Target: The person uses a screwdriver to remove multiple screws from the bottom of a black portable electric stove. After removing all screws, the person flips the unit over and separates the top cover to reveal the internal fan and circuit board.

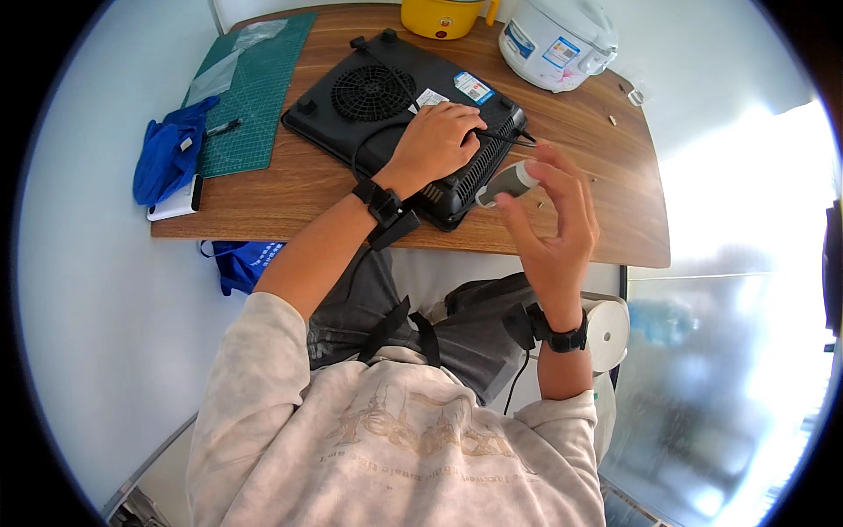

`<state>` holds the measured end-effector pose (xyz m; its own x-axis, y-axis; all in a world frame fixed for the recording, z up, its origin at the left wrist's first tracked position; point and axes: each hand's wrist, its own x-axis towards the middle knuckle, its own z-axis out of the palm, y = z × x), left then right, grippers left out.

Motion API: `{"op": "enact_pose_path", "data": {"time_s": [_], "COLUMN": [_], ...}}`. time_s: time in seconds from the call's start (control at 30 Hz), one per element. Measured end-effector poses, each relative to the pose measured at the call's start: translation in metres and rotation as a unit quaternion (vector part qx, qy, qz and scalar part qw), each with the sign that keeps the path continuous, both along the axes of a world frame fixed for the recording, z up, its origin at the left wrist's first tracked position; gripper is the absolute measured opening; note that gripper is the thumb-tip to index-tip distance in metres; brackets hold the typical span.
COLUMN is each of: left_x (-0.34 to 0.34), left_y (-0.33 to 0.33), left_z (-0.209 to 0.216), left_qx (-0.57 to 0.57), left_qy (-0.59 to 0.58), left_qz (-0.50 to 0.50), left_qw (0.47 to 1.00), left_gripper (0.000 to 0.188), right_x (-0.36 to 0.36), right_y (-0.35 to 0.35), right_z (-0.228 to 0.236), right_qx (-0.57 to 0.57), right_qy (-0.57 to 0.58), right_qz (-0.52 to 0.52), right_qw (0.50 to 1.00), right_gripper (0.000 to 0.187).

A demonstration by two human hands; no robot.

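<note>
A black induction cooker (337, 127) lies upside down on the wooden table, its round fan grille and feet facing up. My left hand (436, 145) rests on its near right part, fingers curled over a black power cord (505, 138) that runs across the underside and out past the right edge. Just beyond the cooker's near right corner, my right hand (560, 206) is raised, pinching a small grey cylinder with white ends (507, 184) between thumb and fingers. What kind of thing the cylinder is does not show.
A green cutting mat (250, 114) with plastic bags lies at left, beside a blue cloth bag (167, 154) and a white device (180, 202). Behind the cooker stand a yellow pot (439, 19) and a white rice cooker (555, 44). Small bits lie at the table's right (645, 206).
</note>
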<state>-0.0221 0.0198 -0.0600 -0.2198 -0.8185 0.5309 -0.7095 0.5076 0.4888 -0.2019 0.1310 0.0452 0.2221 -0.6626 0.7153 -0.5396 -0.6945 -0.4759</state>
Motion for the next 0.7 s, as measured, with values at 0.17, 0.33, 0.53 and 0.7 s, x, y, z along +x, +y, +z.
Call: {"op": "enact_pose_path", "data": {"time_s": [0.17, 0.33, 0.53, 0.7], "left_x": [-0.0008, -0.0011, -0.001, -0.001], "left_y": [-0.001, 0.0001, 0.0008, -0.0002], "left_z": [-0.0008, -0.0005, 0.0006, 0.0008], "left_qx": [-0.004, -0.006, -0.001, -0.001], "left_qy": [-0.002, -0.005, 0.002, -0.001], "left_qz": [0.002, 0.005, 0.004, 0.0], "left_qw": [1.0, 1.0, 1.0, 1.0], "left_gripper": [0.025, 0.025, 0.025, 0.026], "right_x": [-0.0003, 0.0023, 0.0073, 0.0032], "right_y": [-0.0026, -0.0039, -0.0032, -0.0007], "right_z": [-0.0052, -0.0013, 0.0014, 0.0026], "right_qx": [0.024, 0.056, 0.034, 0.051], "right_qy": [-0.056, -0.091, -0.044, -0.022], "right_qz": [0.002, 0.007, 0.025, 0.005], "right_qw": [0.998, 0.994, 0.998, 0.998], "right_gripper": [0.028, 0.032, 0.036, 0.04]}}
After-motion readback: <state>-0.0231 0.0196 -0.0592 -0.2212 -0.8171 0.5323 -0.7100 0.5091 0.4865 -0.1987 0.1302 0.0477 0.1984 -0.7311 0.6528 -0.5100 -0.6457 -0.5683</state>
